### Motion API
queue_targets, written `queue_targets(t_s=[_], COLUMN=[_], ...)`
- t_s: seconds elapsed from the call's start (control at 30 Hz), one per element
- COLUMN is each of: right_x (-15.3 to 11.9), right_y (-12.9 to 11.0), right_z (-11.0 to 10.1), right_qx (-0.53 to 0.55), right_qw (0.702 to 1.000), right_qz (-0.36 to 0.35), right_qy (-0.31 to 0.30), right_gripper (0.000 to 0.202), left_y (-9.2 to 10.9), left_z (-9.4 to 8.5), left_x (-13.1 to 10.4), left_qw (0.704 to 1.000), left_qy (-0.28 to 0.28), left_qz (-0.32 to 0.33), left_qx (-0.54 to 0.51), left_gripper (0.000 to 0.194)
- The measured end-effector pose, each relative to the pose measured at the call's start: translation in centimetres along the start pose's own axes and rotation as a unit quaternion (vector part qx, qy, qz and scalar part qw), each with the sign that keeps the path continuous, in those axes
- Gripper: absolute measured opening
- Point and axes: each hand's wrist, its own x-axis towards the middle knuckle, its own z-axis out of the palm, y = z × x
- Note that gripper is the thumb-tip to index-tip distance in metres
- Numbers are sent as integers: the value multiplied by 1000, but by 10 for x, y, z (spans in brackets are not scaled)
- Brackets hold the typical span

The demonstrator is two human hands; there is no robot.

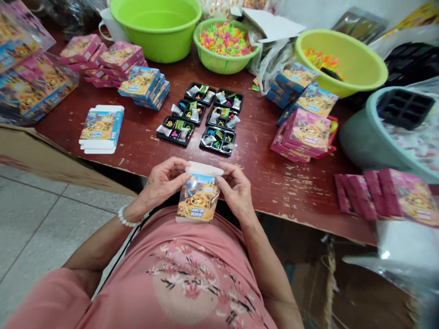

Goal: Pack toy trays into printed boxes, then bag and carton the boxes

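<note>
Between my hands, over my lap at the table's front edge, is a printed carton [199, 198] with a dog picture and a white flap open at its top. My left hand [168, 180] pinches the upper left corner. The upper right corner is pinched by my right hand [236, 185]. Just beyond lie several black compartment trays [217, 140] with small colourful pieces and white packets in them. A stack of flat blue cartons [102, 128] rests to the left.
Stacked pink boxes [120, 57] and blue boxes [140, 84] stand back left. Behind are a green basin [156, 34], a green basket [222, 64] and a yellow basin [360, 68]. More pink boxes [307, 130] and a teal tub [363, 132] are at right.
</note>
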Motion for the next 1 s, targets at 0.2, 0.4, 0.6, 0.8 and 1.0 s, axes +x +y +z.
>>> queue_targets(t_s=[0.2,0.4,0.6,0.8,1.0], right_x=[-10,-6,5,6,-5], right_y=[-9,-2,-7,-4,9], right_z=[-15,-17,-13,-10,-15], right_qx=[-88,-110,-59,-14,1], right_qw=[991,989,994,993,994], right_qz=[-65,-34,10,55,30], right_qy=[-77,-92,-90,-99,-102], right_gripper=[13,14,19,28,25], left_y=[4,1,14,17,11], left_z=[-5,-9,-9,-4,-11], left_x=[-5,-2,5,13,13], left_qw=[989,985,989,990,983], left_qy=[-62,-74,-78,-104,-142], left_qz=[76,57,-22,-53,-32], left_qx=[111,144,123,78,111], left_gripper=[16,26,29,26,28])
